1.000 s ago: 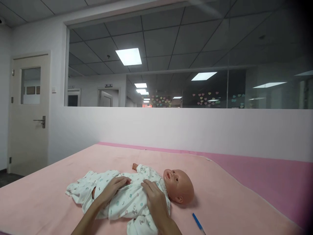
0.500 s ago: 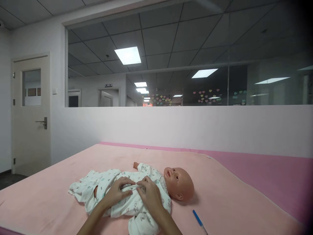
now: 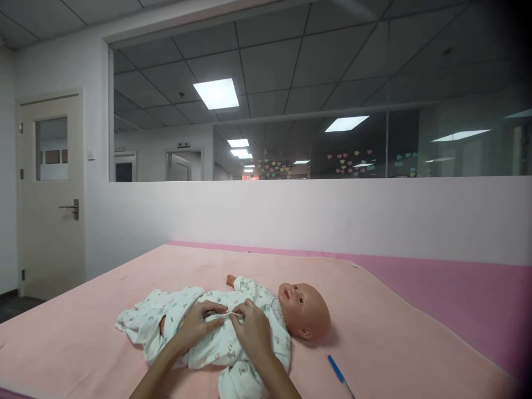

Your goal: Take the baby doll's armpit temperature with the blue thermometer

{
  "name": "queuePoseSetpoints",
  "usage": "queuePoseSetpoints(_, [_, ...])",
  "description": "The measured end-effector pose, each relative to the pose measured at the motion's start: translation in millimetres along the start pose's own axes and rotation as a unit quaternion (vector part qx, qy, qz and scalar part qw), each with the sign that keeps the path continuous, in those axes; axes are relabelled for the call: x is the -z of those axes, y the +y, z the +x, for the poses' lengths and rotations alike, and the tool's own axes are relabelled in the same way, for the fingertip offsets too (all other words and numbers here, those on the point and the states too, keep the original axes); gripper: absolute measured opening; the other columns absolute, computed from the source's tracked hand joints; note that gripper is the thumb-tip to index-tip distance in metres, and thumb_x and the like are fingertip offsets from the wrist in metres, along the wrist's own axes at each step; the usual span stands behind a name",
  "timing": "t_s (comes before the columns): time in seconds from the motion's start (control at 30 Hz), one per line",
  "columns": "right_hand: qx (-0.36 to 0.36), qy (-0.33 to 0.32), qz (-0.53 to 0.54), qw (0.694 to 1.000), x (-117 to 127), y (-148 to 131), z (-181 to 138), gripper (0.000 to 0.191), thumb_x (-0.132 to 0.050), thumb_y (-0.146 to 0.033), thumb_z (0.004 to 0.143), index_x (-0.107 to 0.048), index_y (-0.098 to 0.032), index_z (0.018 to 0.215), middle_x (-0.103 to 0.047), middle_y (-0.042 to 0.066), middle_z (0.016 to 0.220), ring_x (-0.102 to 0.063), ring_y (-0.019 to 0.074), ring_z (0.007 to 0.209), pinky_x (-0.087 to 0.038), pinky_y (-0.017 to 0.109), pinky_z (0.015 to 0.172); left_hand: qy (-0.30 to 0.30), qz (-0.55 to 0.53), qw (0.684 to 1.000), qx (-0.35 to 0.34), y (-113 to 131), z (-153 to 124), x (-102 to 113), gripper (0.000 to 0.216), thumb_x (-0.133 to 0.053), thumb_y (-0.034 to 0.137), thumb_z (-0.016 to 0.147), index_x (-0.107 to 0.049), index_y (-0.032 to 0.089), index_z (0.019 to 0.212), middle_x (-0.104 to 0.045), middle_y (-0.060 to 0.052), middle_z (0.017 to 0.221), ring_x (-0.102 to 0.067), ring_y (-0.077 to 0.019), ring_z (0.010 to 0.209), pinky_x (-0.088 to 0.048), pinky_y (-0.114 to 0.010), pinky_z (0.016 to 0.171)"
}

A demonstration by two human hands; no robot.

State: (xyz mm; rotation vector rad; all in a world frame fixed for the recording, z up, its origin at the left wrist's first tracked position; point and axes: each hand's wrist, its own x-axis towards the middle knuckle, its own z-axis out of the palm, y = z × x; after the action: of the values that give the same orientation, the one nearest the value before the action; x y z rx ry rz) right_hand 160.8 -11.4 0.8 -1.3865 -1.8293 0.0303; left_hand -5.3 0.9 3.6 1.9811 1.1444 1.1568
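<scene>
A baby doll (image 3: 305, 313) lies on its back, head to the right, wearing white baby clothes (image 3: 216, 349) with a small print. On the doll's belly, my left hand (image 3: 201, 324) is closed on the edge of the garment's front opening. Close beside it, my right hand (image 3: 254, 332) pinches the same edge between thumb and fingers. The fabric between the two hands is drawn into a raised fold. Any fastener there is hidden by my fingertips. One bare doll hand sticks out of the far sleeve, and a bit of leg shows at a gap lower down.
A blue pen-like item (image 3: 336, 368) lies near the doll's head. Underneath is a peach cloth (image 3: 394, 332) over a pink surface (image 3: 469, 293). A low white wall (image 3: 332, 216) with a window above it stands behind, and a door (image 3: 52, 238) is at the left.
My hands have shifted slightly on the garment's front, and the fold between them looks narrower. The doll and the blue item stay in place.
</scene>
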Motion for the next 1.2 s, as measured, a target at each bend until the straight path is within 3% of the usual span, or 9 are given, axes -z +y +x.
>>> queuePoseSetpoints(0.33, [0.072,0.038,-0.093,0.992,-1.9,-1.7,-6.1,0.014,-0.041,-0.023,0.086,-0.051,-0.021,0.077,-0.058,-0.002,0.076,-0.055,0.0123,0.068,-0.028,0.023,0.054,-0.002,-0.019,1.000,-0.001,2.9,1.3,1.0,0.031,-0.062,0.031,0.067,-0.066,0.020,0.095,-0.066,-0.006,0.099,-0.059,-0.0222,0.094,-0.047,-0.032,0.085])
queuePoseSetpoints(0.83, [0.073,0.042,-0.156,0.984,-9.5,-0.9,-5.5,0.011,-0.041,-0.023,0.087,-0.050,-0.022,0.080,-0.058,0.000,0.079,-0.056,0.0152,0.072,-0.028,0.026,0.052,0.000,-0.016,1.000,-0.007,3.5,0.5,-0.8,0.020,-0.059,0.027,0.068,-0.066,0.020,0.085,-0.067,-0.003,0.092,-0.059,-0.0193,0.089,-0.045,-0.027,0.081])
queuePoseSetpoints(1.07, [0.072,0.046,-0.163,0.983,-11.0,-1.1,-5.5,0.009,-0.044,-0.023,0.086,-0.050,-0.022,0.080,-0.058,0.000,0.078,-0.056,0.0157,0.071,-0.028,0.026,0.051,-0.013,-0.012,1.000,-0.024,9.8,-0.3,1.1,0.015,-0.054,0.027,0.070,-0.063,0.018,0.078,-0.064,-0.002,0.080,-0.056,-0.0171,0.078,-0.043,-0.026,0.072])
queuePoseSetpoints(1.2, [0.076,0.050,-0.163,0.983,-11.5,-0.7,-5.4,0.010,-0.043,-0.023,0.086,-0.050,-0.022,0.079,-0.058,0.000,0.078,-0.056,0.0149,0.071,-0.029,0.025,0.052,-0.015,-0.014,0.999,-0.035,7.1,-1.4,1.0,0.019,-0.052,0.031,0.073,-0.064,0.020,0.083,-0.063,-0.002,0.087,-0.055,-0.0176,0.083,-0.042,-0.026,0.077])
